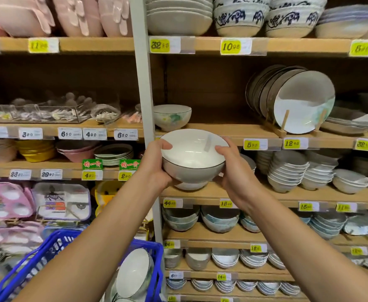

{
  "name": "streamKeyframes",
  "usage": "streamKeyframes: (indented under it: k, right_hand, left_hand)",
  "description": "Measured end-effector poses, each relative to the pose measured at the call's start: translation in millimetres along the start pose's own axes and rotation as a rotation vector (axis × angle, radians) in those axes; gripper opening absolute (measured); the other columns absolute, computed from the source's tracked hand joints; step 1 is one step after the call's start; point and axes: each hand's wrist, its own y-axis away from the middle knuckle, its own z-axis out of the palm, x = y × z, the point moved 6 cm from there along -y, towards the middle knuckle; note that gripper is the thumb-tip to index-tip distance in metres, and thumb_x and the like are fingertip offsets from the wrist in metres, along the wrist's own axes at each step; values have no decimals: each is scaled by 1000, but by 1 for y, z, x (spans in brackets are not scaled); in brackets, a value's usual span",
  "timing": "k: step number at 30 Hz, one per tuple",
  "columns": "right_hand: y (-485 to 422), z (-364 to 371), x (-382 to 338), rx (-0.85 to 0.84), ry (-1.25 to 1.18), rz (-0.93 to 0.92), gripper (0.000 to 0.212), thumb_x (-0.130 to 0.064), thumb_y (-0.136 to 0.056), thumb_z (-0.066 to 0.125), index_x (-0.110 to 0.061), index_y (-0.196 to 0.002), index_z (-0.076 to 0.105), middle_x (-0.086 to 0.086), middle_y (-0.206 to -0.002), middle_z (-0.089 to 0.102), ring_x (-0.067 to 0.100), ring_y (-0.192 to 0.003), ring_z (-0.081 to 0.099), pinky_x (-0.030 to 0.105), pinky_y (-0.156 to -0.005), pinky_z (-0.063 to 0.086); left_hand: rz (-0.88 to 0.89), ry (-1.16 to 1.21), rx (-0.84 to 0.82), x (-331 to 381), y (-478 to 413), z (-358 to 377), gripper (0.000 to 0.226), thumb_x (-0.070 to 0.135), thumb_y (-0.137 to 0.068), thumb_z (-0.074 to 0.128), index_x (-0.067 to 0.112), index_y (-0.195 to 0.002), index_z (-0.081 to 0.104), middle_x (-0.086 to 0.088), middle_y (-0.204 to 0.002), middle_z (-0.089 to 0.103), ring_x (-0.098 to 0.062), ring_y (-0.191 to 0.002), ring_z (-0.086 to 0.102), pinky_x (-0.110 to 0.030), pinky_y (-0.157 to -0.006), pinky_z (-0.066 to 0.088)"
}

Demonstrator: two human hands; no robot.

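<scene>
Both hands hold one white bowl w/ a thin dark rim, up in the air in front of the crockery shelves and tipped a bit toward the camera so the inside shows. Left hand grips the bowl's left side, thumb hooked over the rim, the other fingers curled under the wall. Right hand does the same on the right side, thumb on the rim, fingers wrapped beneath. A pale label strip sticks inside the bowl near the far rim. The bowl sits just right of the grey shelf post, approx. level w/ the wooden shelf edge that carries a yellow price tag. Right behind and above it – on that shelf – stands a floral bowl, apart from the held one. Further right, dark-rimmed plates lean upright in a wooden rack. Low in view, under the left forearm, is a blue basket – a similar white bowl lies tilted on its side in it, w/ other pieces beneath that are too blurred to tell.
</scene>
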Motion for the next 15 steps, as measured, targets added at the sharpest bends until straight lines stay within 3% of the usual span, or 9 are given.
streamKeyframes:
  k: [3,9,15]
  right_hand:
    - [-18,12,-4,-9,3,-8,32,-28,-100,41,-41,-129,42,-13,-113,55,15,-110,56,34,-85,55]
    - [-54,27,-8,31,34,-31,41,-21,-99,39,-32,-138,43,1,-129,54,21,-114,55,36,-83,56]
    - [-96,32,-30,102,-37,-47,46,-20,-97,40,-33,-141,42,-5,-122,53,18,-110,53,30,-75,51]
  left_hand:
    - [22,-7,11,14,-9,-3,56,13,-72,46,22,-127,53,-16,-124,59,-44,-109,56,-60,-91,45]
    - [33,-5,-34,47,-39,-8,41,13,-76,51,20,-116,55,-17,-120,61,-43,-108,57,-62,-91,44]
    - [46,-30,-180,79,-63,4,34,18,-84,54,29,-116,53,-16,-115,62,-42,-102,59,-61,-66,54]
